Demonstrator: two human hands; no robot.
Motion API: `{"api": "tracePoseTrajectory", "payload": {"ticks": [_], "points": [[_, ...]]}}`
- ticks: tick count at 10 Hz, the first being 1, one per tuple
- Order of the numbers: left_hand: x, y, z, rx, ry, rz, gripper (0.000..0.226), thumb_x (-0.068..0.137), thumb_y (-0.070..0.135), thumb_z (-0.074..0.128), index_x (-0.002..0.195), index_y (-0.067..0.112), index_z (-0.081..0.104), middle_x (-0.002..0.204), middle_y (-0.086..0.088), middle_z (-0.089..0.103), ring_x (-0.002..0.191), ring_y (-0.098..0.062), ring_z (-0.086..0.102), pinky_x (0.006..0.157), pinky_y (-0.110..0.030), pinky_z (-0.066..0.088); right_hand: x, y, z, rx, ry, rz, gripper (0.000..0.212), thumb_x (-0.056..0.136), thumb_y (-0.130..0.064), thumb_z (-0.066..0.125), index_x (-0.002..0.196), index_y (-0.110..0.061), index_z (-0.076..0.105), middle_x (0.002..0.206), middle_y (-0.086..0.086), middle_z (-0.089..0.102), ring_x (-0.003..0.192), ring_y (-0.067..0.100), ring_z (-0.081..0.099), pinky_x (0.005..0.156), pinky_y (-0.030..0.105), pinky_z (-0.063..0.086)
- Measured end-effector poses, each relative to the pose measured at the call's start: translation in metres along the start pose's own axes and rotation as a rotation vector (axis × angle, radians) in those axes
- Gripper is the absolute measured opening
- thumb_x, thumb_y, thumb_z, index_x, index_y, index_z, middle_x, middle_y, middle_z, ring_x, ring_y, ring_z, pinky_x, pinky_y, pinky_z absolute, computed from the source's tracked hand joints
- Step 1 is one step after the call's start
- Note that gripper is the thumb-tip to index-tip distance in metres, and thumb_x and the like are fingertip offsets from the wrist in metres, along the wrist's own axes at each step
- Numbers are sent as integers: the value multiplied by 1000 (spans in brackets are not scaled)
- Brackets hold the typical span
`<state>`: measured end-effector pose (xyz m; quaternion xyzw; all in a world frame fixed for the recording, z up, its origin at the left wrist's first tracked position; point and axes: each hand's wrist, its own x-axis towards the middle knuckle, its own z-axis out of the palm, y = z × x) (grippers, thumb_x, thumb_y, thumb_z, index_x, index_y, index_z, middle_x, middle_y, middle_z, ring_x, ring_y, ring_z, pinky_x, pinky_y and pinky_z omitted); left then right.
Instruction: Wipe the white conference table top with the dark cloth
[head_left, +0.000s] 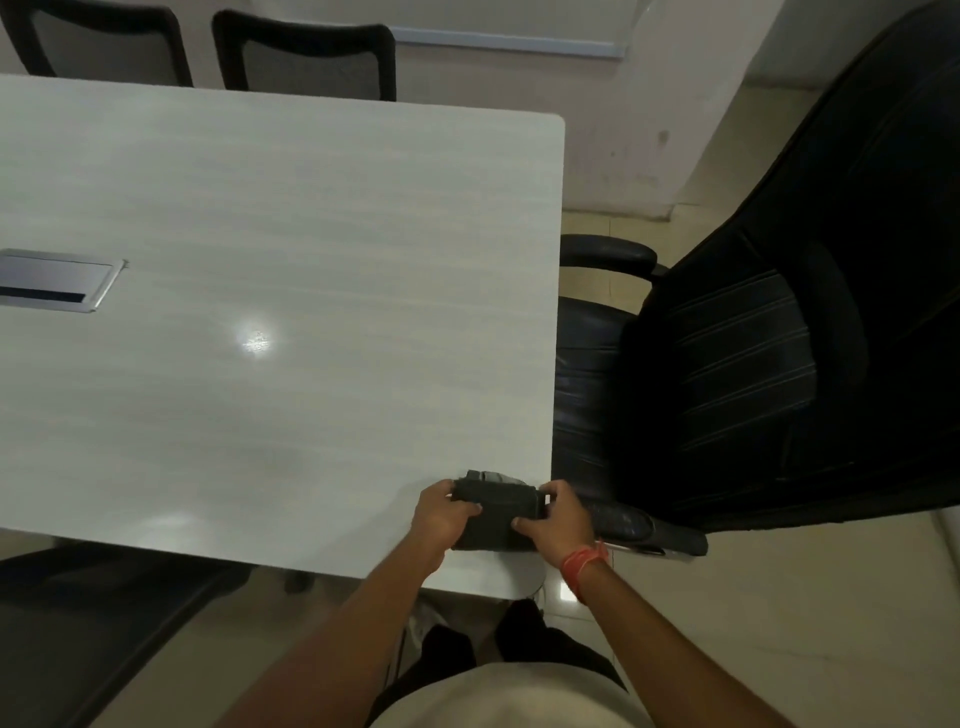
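Note:
The dark cloth (497, 512) is folded into a thick pad near the near right corner of the white conference table (291, 270). My left hand (441, 512) grips the pad's left end, thumb on top and fingers curled round it. My right hand (558, 514), with a red band at the wrist, grips the right end, its thumb on the pad. A small pale patch shows just behind the cloth; I cannot tell what it is.
A large black office chair (753, 364) stands close against the table's right edge. Two mesh-backed chairs (306, 60) sit at the far side. A metal cable hatch (52, 280) is set into the table at left. Another dark chair (104, 613) is below the near edge.

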<state>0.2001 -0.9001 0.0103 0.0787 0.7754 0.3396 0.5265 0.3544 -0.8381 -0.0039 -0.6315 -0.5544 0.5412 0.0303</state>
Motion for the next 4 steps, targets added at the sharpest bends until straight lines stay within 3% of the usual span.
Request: {"api": "tracePoseTrajectory", "payload": {"ticks": [2,4], "points": [[11,-11,-6,186,-4,62,31,86,5,69,116,12,64,114,-13,68,100,-28,65,87,-39,57,-10,9,-1,-183,-33,-128,51,75,-22,84,109,-26,47,97,-5,61,88,15,64,72,20,51],[12,-23,-5,543,121,118,33,90,20,68,120,12,59,116,-11,69,93,-21,62,84,-29,50,-6,18,-2,-404,-72,-160,39,81,-30,76,110,-22,52,91,1,71,84,18,68,70,26,52]]}}
